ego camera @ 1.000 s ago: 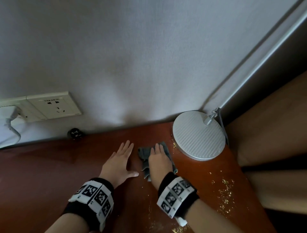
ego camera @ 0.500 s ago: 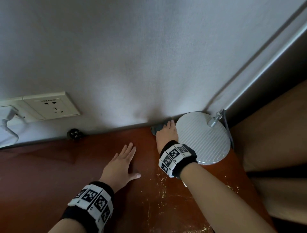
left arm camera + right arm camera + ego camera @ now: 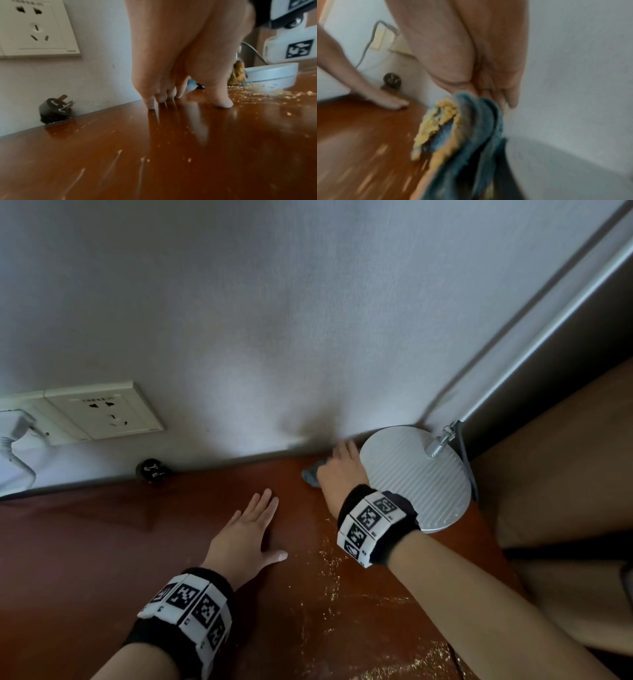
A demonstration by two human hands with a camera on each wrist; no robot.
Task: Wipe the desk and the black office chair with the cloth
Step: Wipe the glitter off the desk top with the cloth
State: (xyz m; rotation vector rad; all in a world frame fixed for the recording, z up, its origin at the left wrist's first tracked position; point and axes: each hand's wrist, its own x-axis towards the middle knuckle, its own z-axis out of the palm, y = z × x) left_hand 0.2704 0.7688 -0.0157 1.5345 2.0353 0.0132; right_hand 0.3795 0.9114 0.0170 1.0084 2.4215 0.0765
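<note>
left hand is lying flat on bench, fingers straight, nothing held. farther back, right hand is pressing cloth at wall edge beside lamp base; its finger state: can't tell. risk: cloth dragging crumbs under base, nudging lamp. r wrist view showing crumbs loaded on cloth; head view isn't.

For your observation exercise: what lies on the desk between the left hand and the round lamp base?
In the head view, the right hand pressing the cloth sits between the left hand and lamp base, with yellowish crumbs on the desk.
</note>
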